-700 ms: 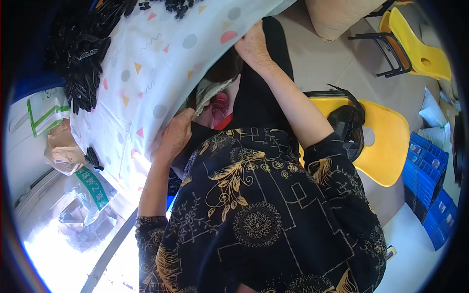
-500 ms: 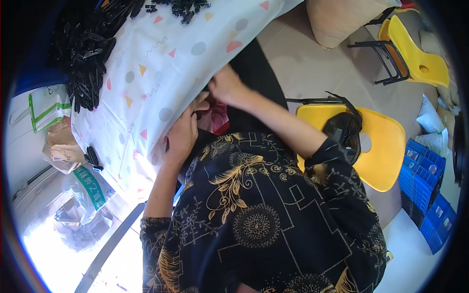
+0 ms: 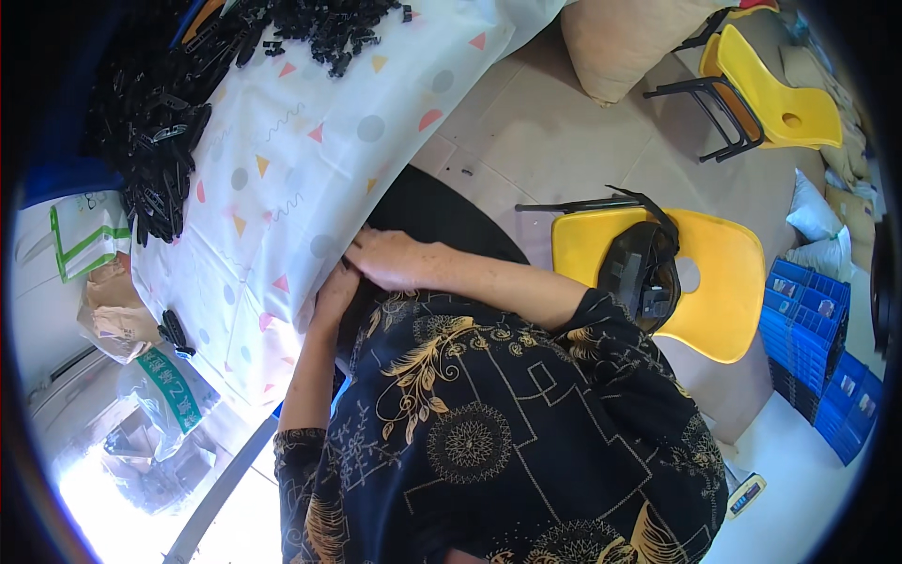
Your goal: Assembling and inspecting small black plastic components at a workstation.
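Observation:
A white tablecloth (image 3: 301, 179) printed with coloured triangles and grey dots hangs over the table's near edge above my lap. My left hand (image 3: 334, 296) is closed on that hanging edge, its fingertips tucked under the cloth. My right hand (image 3: 393, 260) lies low beside it, fingers pointing at the same edge and touching it; whether it grips the cloth is unclear. Piles of small black clips (image 3: 155, 141) lie on the cloth at the far left and along the top (image 3: 329, 23). Whatever is under the cloth is hidden.
A yellow chair (image 3: 723, 301) with a black bag (image 3: 644, 268) on it stands at my right. A second yellow chair (image 3: 775, 89) and a beige sack (image 3: 625, 38) are farther off. Blue crates (image 3: 813, 343) are stacked at the right. Plastic and paper bags (image 3: 117, 315) lie left.
My right hand, which held the cloth's edge lifted high, has come down to meet my left hand. The cloth has dropped and now covers the red and white thing seen beneath it.

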Available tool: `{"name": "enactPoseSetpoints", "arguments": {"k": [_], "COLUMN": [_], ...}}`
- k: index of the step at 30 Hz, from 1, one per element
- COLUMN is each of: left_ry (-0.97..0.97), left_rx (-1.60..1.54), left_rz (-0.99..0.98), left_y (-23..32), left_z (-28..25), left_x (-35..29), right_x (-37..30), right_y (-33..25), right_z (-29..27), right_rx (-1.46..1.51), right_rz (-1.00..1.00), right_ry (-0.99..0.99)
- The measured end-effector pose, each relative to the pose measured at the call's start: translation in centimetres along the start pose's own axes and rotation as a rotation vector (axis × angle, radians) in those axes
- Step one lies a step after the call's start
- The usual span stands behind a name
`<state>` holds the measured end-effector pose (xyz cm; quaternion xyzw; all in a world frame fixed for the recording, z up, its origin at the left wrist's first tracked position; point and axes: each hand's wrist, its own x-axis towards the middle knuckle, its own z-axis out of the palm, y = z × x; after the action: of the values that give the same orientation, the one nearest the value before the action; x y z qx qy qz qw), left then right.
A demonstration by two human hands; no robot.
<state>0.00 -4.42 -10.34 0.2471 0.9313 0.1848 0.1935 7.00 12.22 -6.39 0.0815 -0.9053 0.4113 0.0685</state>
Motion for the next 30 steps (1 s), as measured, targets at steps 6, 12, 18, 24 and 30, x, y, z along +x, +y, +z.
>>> {"name": "enactPoseSetpoints", "arguments": {"k": [6, 12, 18, 24, 30], "left_ry": [-0.167, -0.364, -0.317, -0.100, -0.080], "left_rx": [-0.080, 0.297, 0.167, 0.007, 0.174], "left_rz": [0.155, 0.055, 0.077, 0.235, 0.276], "left_y": [0.7, 5.3, 3.9, 5.0, 3.5], "left_z": [1.0, 0.2, 1.3, -4.0, -0.8], "left_x": [-0.9, -1.9, -2.5, -4.5, -6.4], "right_x": [-0.4, -1.2, -0.7, -0.5, -1.1], "right_y": [-0.1, 0.9, 1.1, 1.9, 2.5], "right_z": [-0.6, -2.7, -3.2, -1.4, 0.2], "right_rx": [-0.176, -0.138, -0.206, -0.141, -0.199], "right_rz": [-0.232, -0.194, -0.145, -0.084, -0.296], "right_ry": [-0.356, -0.334, -0.457, -0.472, -0.341]}}
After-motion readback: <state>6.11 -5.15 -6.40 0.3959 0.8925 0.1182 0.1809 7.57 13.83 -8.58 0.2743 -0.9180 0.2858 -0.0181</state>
